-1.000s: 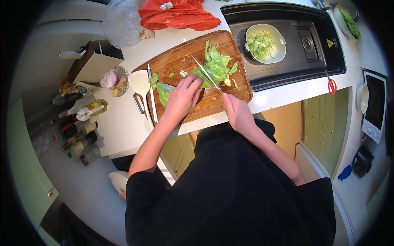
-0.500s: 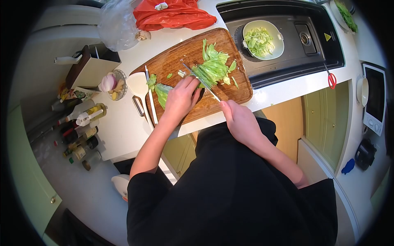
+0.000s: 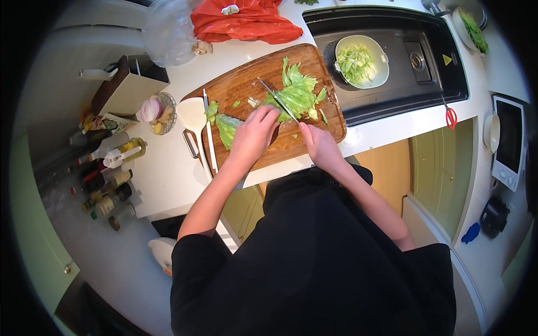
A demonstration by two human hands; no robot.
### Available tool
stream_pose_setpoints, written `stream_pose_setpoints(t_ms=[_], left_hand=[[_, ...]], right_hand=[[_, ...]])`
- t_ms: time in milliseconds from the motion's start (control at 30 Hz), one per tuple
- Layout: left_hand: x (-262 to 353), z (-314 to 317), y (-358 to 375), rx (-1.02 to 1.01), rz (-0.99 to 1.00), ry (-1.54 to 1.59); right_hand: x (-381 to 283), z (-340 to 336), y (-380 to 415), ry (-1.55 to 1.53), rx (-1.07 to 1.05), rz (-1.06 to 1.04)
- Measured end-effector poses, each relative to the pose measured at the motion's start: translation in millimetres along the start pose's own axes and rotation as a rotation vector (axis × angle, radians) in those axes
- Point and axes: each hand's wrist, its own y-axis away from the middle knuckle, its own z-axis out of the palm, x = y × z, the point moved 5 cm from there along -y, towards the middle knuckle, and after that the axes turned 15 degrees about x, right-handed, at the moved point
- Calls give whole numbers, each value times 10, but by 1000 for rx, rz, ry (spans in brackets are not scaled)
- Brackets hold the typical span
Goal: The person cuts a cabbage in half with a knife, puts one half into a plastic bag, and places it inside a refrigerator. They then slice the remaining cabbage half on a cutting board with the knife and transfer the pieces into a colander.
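Observation:
On the wooden cutting board (image 3: 238,84) lies a pile of cut green lettuce (image 3: 300,95). My right hand (image 3: 321,147) is closed around the handle of a kitchen knife (image 3: 278,101). The blade points away from me to the left, against the near left side of the pile. Just left of the blade, my left hand (image 3: 255,131) bends its fingers down over an uncut piece of lettuce (image 3: 227,130), partly hidden under the palm. Small lettuce scraps (image 3: 236,104) lie about the board. In the sink, a pale bowl (image 3: 381,73) holds chopped lettuce (image 3: 356,63).
A white spoon (image 3: 192,115), a peeler (image 3: 190,144) and a white stick-like utensil (image 3: 209,134) lie along the board's left edge. Farther left are a knife block (image 3: 126,92), a glass bowl with onion (image 3: 151,110) and bottles. Red scissors (image 3: 451,117) rest by the black sink (image 3: 386,106).
The view has shifted slightly. My right hand and the knife have moved forward, away from my body. The cut lettuce beside the blade looks looser. My left hand stays on the uncut piece.

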Motion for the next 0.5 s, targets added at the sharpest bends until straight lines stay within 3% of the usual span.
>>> stream_pose_setpoints(t_ms=[200, 500], left_hand=[[-6, -52, 42, 7, 22, 4], [-6, -34, 15, -18, -6, -20]], right_hand=[[-402, -285, 96, -62, 12, 114], [-606, -449, 312, 115, -20, 20]])
